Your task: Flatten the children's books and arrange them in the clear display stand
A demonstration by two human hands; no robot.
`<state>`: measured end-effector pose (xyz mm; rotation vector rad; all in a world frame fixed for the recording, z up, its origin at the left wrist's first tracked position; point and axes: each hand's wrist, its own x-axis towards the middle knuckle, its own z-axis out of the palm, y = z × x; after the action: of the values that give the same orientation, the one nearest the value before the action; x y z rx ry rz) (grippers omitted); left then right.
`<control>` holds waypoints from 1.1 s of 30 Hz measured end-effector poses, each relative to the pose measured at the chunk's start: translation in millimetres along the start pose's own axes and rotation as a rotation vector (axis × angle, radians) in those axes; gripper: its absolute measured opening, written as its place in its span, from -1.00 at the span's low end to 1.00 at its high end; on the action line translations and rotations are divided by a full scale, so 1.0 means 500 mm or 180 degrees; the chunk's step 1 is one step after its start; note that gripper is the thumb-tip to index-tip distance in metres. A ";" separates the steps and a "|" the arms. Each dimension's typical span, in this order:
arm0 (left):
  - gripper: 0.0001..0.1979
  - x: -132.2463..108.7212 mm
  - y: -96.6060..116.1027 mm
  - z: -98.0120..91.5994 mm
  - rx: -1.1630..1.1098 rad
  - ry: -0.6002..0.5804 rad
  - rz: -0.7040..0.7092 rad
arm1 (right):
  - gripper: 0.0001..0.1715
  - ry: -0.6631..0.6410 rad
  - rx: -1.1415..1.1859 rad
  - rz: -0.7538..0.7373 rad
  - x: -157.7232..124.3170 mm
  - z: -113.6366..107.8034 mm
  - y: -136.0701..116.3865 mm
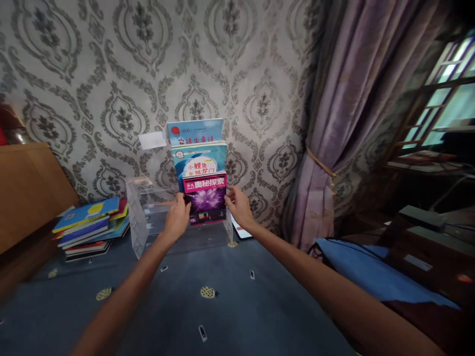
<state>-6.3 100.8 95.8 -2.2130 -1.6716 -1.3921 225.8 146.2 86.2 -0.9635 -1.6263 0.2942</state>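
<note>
The front book (205,200) I hold is hot pink across the top with white lettering, above a purple-and-white starburst. Behind it I see a turquoise book (202,149) with a white circle and orange-red characters, then a sky-blue book (196,128) bearing a red spot. My table (237,316) is dark blue, patterned with pale-yellow, dark-spotted pineapples (208,292). The wallpaper (267,59) shows grey damask medallions on paler grey; the curtain (359,84) is dusty mauve, its tie (321,163) golden.

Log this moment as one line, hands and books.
left hand: gripping pink book, left edge | right hand: gripping its right edge | behind it: teal book, blue book | beside clear rack: book stack
</note>
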 end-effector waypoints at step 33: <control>-0.75 0.024 0.079 -0.023 0.1464 -0.0698 -0.0723 | -0.55 0.0281 0.0190 -0.0350 -0.013 0.023 0.015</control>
<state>18.0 87.2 128.6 -2.0114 -2.1088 -0.7030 218.5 149.7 73.0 -0.8276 -1.5749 0.2208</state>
